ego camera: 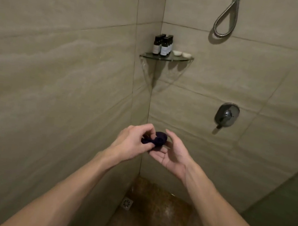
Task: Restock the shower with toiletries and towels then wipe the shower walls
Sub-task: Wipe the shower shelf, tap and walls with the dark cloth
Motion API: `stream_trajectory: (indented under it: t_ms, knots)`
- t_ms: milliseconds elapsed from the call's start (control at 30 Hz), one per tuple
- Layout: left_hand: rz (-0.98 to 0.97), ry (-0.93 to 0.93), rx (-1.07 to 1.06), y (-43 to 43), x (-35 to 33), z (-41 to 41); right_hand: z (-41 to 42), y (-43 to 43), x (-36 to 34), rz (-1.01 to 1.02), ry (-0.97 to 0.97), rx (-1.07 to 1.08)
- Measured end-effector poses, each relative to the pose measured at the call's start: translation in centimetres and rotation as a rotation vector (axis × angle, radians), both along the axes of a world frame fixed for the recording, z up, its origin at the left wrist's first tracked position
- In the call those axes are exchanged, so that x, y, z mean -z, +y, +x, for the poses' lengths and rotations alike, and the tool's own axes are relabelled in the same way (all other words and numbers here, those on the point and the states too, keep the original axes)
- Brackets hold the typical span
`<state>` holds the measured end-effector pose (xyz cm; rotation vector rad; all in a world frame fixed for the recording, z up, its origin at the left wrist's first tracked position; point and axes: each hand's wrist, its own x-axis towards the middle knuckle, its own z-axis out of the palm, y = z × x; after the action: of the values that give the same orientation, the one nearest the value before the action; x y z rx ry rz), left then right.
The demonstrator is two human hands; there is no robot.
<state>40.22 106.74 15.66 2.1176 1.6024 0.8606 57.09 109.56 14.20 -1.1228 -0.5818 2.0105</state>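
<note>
A small dark purple cloth (156, 138) is bunched up between both hands in front of the shower corner. My left hand (131, 142) pinches its left end with thumb and fingers. My right hand (172, 153) lies palm up under and beside it, fingers spread, cupping the cloth. Above, a glass corner shelf (180, 58) carries several small dark toiletry bottles (163, 44) with pale labels and two small white soaps (182, 54). Beige tiled walls (61, 79) meet at the corner behind my hands.
A chrome shower hose (226, 17) loops at the top right. The mixer valve (226, 114) sticks out of the right wall. A square floor drain (126, 203) sits in the brown stone floor (163, 213). A glass panel edge (286, 203) stands at the right.
</note>
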Motion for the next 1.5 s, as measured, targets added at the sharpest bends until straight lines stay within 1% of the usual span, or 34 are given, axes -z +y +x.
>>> stream_trajectory:
  t_ms: [133, 200, 300, 367, 500, 633, 700, 800, 867, 933, 1067, 1167, 1267, 1333, 1433, 1500]
  knots:
    - [0.002, 0.001, -0.001, 6.0, -0.7, -0.2, -0.3, 6.0, -1.8, 0.061, -0.028, 0.042]
    - [-0.017, 0.006, 0.019, 9.0, -1.4, -0.2, -0.6, 9.1, -2.5, 0.109, -0.083, 0.053]
    - [-0.071, 0.009, 0.080, 13.8, -3.2, -0.5, -0.7, 14.6, -3.7, 0.199, -0.216, 0.142]
    - [-0.037, 0.043, 0.079, 17.3, -4.8, -1.1, -0.5, 18.6, -5.0, 0.264, -0.257, 0.190]
    - [0.162, 0.173, -0.047, 23.9, -9.5, -2.5, 0.1, 26.3, -9.8, 0.425, -0.276, 0.277]
    - [0.418, 0.343, -0.144, 29.1, -15.5, -3.9, -0.1, 32.7, -16.5, 0.773, -0.180, 0.360]
    - [0.542, 0.465, -0.198, 30.9, -18.8, -4.7, -0.8, 35.3, -19.9, 0.919, -0.142, 0.417]
    - [0.630, 0.672, -0.264, 32.8, -24.0, -5.8, -2.0, 38.3, -24.3, 1.066, -0.085, 0.426]
    - [0.693, 0.801, -0.296, 33.2, -27.2, -6.5, -3.3, 40.6, -26.3, 1.091, -0.070, 0.415]
    - [0.740, 0.896, -0.334, 33.2, -29.8, -7.1, -5.1, 43.0, -27.7, 1.094, -0.104, 0.425]
    - [0.758, 1.052, -0.385, 33.0, -32.7, -7.2, -8.4, 46.2, -28.9, 1.143, -0.276, 0.449]
    - [0.768, 1.106, -0.409, 33.1, -33.3, -7.0, -10.3, 47.0, -28.5, 1.203, -0.396, 0.456]
    - [0.766, 1.149, -0.422, 33.6, -33.3, -7.0, -12.7, 46.8, -26.6, 1.230, -0.515, 0.390]
    - [0.759, 1.161, -0.426, 33.9, -33.1, -7.3, -13.8, 46.3, -25.6, 1.226, -0.541, 0.383]
    - [0.745, 1.175, -0.421, 34.2, -32.9, -7.3, -14.3, 45.6, -25.9, 1.136, -0.520, 0.425]
    - [0.720, 1.182, -0.431, 34.3, -33.0, -7.0, -14.5, 44.2, -26.1, 1.125, -0.540, 0.412]
